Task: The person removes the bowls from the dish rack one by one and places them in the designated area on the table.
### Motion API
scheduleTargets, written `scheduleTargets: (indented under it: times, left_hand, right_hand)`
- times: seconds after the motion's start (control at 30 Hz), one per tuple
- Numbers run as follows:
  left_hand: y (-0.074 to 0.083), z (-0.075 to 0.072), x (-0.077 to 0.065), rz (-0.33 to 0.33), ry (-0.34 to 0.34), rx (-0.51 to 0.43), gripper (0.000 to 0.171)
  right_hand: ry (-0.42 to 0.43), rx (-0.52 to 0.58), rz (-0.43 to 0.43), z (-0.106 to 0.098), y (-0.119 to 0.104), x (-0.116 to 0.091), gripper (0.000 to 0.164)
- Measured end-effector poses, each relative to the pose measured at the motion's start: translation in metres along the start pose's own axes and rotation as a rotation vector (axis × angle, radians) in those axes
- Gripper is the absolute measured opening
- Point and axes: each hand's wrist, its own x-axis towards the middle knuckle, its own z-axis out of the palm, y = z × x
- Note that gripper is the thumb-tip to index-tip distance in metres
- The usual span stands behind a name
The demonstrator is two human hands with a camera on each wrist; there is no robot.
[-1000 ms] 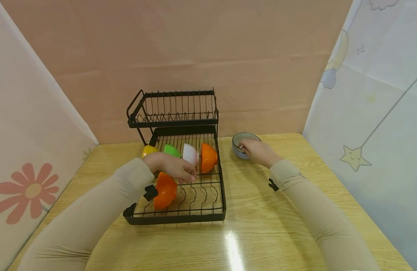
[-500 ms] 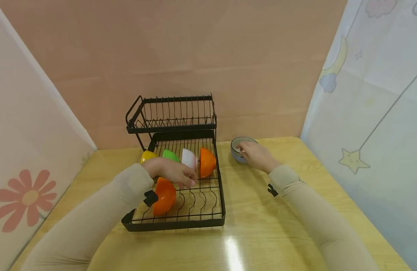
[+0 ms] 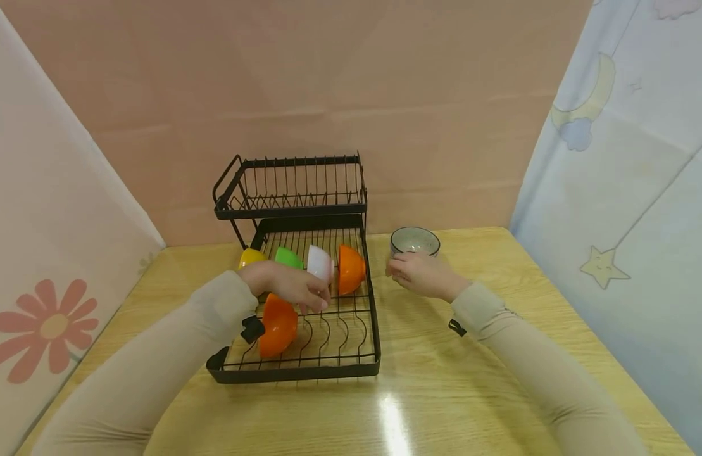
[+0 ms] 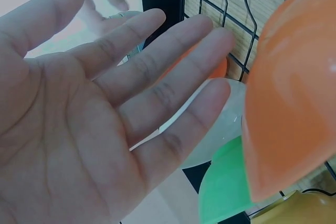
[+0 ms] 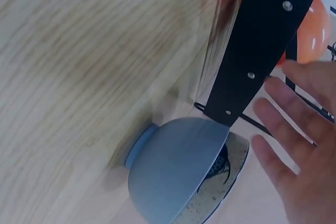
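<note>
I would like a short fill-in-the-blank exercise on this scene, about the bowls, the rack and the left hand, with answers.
In the black rack, one ____ bowl sits between the yellow bowl and the white bowl.
The front bowl in the rack is ____ in colour.
The blue-grey bowl stands to the ____ of the rack.
The left hand hangs over the rack, holding ____.
Missing words: green; orange; right; nothing.

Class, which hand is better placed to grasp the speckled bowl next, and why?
Probably the right hand: its fingers are empty and near the speckled bowl. The left hand is over the dish rack, farther away.
</note>
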Motion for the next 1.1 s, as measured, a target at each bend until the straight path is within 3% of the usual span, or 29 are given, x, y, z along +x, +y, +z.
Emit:
scheduleTargets:
  times: [0.17,0.37,0.57,0.8,0.93,1.03,1.1]
  left_hand:
    - [0.001,-0.001,-0.001,-0.009,-0.005,-0.013,0.034]
    - [0.002,-0.001,-0.001,-0.01,-0.008,-0.015,0.033]
    - [0.001,0.0,0.0,-0.01,-0.006,-0.015,0.033]
    - [0.001,-0.003,-0.001,0.012,-0.004,-0.009,0.035]
    - [0.001,-0.006,-0.006,0.047,0.075,0.036,0.033]
    - [0.001,-0.009,-0.013,0.033,0.198,0.082,0.032]
    - [-0.001,-0.011,-0.017,-0.016,0.299,0.107,0.033]
  right_hand:
    - [-0.169,0.096,0.014,0.002,-0.004,-0.001,0.006]
    - [-0.285,0.166,0.029,0.004,-0.006,-0.005,0.005]
    - [-0.35,0.197,0.07,0.006,-0.005,-0.006,0.004]
    - [-0.368,0.203,0.069,0.009,-0.003,-0.008,0.006]
    - [-0.369,0.206,0.073,0.01,-0.002,-0.01,0.006]
    - [-0.365,0.214,0.074,0.01,-0.001,-0.01,0.006]
    - [-0.355,0.219,0.071,0.01,0.0,-0.011,0.006]
